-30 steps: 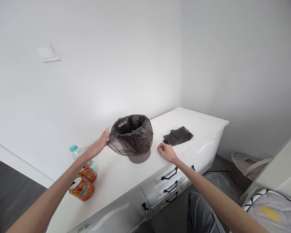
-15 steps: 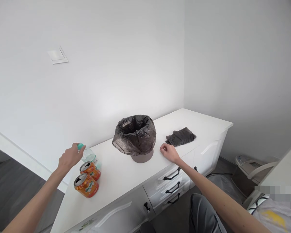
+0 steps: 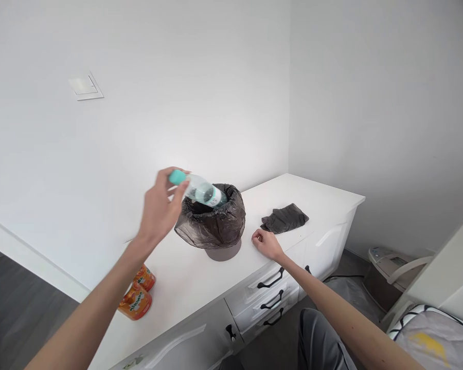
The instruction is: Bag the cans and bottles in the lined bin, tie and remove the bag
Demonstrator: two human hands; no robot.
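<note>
My left hand [image 3: 162, 203] grips a clear plastic bottle [image 3: 200, 189] near its turquoise cap. The bottle is tilted, its lower end at the mouth of a small trash bin [image 3: 223, 252] lined with a dark plastic bag [image 3: 216, 228]. My right hand [image 3: 267, 244] rests on the cabinet top, fingers curled with nothing visible in them, just right of the bin. Beside that hand lies a folded dark plastic bag [image 3: 285, 218]. Two orange soda cans [image 3: 139, 303] stand at the left, partly hidden by my left forearm.
The white cabinet [image 3: 185, 288] has drawers with black handles [image 3: 270, 278]. Walls rise behind it and to the right, with a light switch [image 3: 85, 86] on the left. A beige-brown appliance [image 3: 389, 277] sits on the floor at right, near a grey cushion with a yellow patch [image 3: 428, 341].
My left hand has lifted the bottle from behind the cans and carried it right to the bin's mouth. My right hand has stayed on the cabinet top.
</note>
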